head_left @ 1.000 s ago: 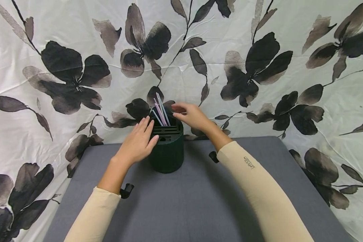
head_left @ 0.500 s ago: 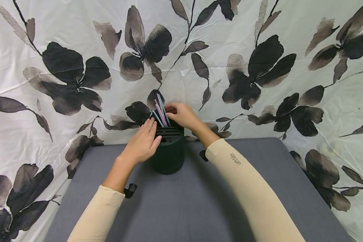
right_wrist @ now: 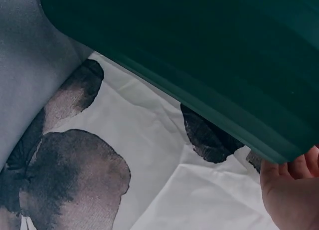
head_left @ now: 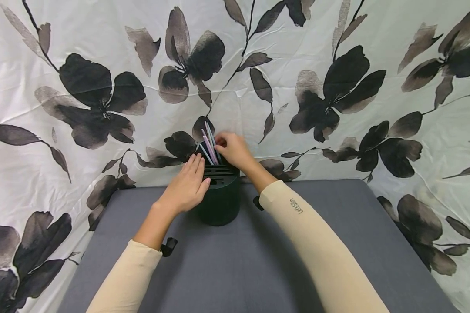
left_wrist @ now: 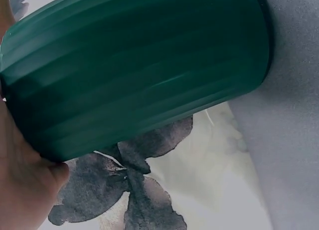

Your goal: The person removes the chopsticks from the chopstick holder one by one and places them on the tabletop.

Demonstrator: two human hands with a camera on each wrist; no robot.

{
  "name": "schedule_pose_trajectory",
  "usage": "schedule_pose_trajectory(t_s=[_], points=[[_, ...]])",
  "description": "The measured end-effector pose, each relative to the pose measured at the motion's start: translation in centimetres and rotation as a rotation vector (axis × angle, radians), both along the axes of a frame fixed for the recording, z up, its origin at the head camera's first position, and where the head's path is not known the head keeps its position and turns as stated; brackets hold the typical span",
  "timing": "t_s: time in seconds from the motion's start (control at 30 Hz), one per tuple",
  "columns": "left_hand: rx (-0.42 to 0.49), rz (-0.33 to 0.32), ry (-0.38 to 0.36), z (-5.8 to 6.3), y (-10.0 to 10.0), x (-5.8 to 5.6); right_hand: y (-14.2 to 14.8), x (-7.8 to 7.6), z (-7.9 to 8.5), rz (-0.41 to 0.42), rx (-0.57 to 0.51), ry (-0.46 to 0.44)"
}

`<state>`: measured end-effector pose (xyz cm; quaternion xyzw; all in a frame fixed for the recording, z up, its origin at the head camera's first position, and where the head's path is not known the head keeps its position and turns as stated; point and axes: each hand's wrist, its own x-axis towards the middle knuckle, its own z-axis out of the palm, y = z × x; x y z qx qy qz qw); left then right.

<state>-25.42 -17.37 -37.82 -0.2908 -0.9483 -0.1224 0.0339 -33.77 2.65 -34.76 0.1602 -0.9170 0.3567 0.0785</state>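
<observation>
Bench: plain grey, spread across six o'clock (head_left: 235,269).
Cloth: white, lightly creased, rising beyond the bench's twelve o'clock edge (head_left: 113,30).
Ten o'clock bloom: broad, black, brown-tinged petals (head_left: 95,98).
Eleven o'clock bloom: smaller, printed black and brown (head_left: 184,65).
Two o'clock bloom: mostly black (head_left: 329,98).
Four o'clock bloom: dark, beside the bench's right edge (head_left: 419,224).
Eight o'clock bloom: large, partly cut off by the frame (head_left: 33,256).

My sleeves (head_left: 317,243) are cream, the right with small dark lettering (head_left: 296,206); the clip (head_left: 169,246) at each wrist is black. The desk (head_left: 235,269) is plain grey. Near its back edge, the holder (head_left: 220,206) is deep green, its top almost black; its sticks (head_left: 209,147) are pale blue and pinkish lilac. Beyond that edge, the cloth (head_left: 235,104) is white with black, grey and brownish flowers.
</observation>
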Motion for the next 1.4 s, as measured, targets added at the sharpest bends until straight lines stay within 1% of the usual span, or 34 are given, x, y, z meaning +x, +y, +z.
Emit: schedule_pose_trajectory(t_s=[0.13, 0.27, 0.37, 0.57, 0.73, 0.9, 0.97, 1.07, 1.23, 1.4], points=[[-0.013, 0.002, -0.003, -0.2, 0.0, 0.5, 0.0, 0.5, -0.2, -0.008, -0.027, 0.03], [-0.022, 0.003, 0.009, -0.2, -0.1, 0.9, 0.2, 1.4, 0.3, -0.009, -0.048, 0.061], [-0.031, 0.0, 0.018, -0.1, -0.1, 1.1, 0.5, 2.1, 1.0, -0.014, -0.066, 0.089], [-0.032, -0.024, 0.014, 0.5, -0.6, 1.2, 1.8, 3.5, 2.8, -0.027, -0.151, 0.142], [-0.032, -0.037, -0.007, 0.7, -1.1, 1.6, 2.9, 4.9, 4.3, -0.055, -0.262, 0.156], [-0.036, -0.056, -0.02, 0.9, -1.4, 2.0, 3.8, 6.1, 6.1, -0.074, -0.459, 0.124], [-0.036, -0.053, -0.017, 0.8, -1.2, 1.9, 4.3, 6.1, 6.7, -0.058, -0.541, 0.12], [-0.035, -0.045, -0.016, 0.7, -1.0, 1.7, 5.0, 6.1, 7.5, -0.039, -0.634, 0.131], [-0.034, -0.031, -0.022, 0.5, -0.6, 1.4, 6.4, 6.3, 8.8, -0.015, -0.718, 0.185], [-0.039, -0.011, -0.028, 0.4, -0.4, 1.3, 8.1, 6.8, 9.6, -0.007, -0.733, 0.254]])
